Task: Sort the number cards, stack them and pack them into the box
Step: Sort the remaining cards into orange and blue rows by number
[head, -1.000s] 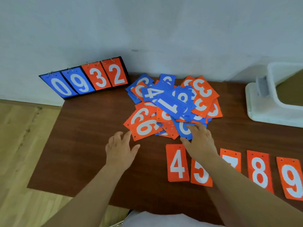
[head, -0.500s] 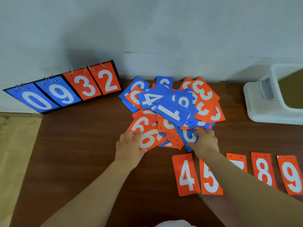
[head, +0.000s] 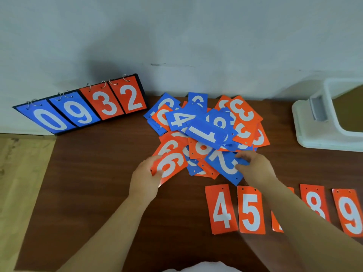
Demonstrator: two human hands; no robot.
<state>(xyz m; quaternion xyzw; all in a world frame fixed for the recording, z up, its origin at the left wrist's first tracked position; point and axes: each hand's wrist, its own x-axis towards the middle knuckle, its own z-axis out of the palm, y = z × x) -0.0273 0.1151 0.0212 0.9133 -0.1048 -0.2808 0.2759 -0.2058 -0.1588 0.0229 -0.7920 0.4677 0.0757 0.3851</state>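
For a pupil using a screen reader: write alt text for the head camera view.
The left hand grips an orange 6 card while the right hand touches a blue card in a mixed pile on a brown table.

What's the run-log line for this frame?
phase: sorting | left hand: grips orange 6 card | right hand: on blue card | row: 4, 5, 8, 9 visible

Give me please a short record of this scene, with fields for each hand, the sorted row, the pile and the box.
left hand: grips orange 6 card at pile edge
right hand: fingers on blue card
sorted row: orange 4, 5, one hidden by forearm, 8, 9
pile: mixed orange and blue cards
box: white, far right
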